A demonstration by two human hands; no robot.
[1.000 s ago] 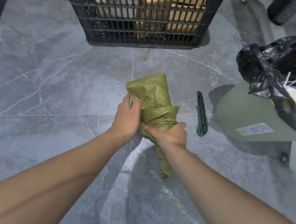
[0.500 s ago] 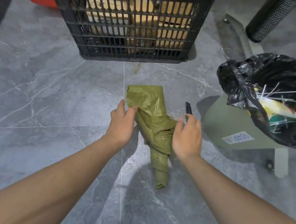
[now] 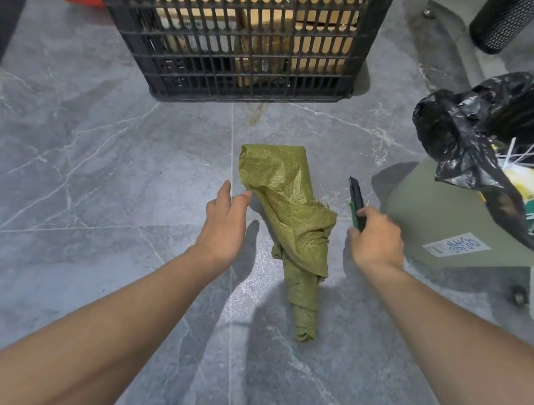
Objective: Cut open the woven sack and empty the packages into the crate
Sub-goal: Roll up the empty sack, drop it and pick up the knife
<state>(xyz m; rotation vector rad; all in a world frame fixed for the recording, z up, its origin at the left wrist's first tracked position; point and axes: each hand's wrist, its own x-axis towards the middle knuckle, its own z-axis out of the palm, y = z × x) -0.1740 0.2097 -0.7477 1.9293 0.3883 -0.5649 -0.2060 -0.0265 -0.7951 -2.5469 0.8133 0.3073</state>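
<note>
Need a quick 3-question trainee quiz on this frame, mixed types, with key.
1. True or false: the green sack lies bundled on the floor, outside the black crate.
2. Which hand is on the box cutter? A) left B) right C) neither
3. Fill in: the left hand is open beside the ____.

Key
1. True; boxes already show through the crate's slats.
2. B; the right hand fingers close on its green handle.
3. sack
</note>
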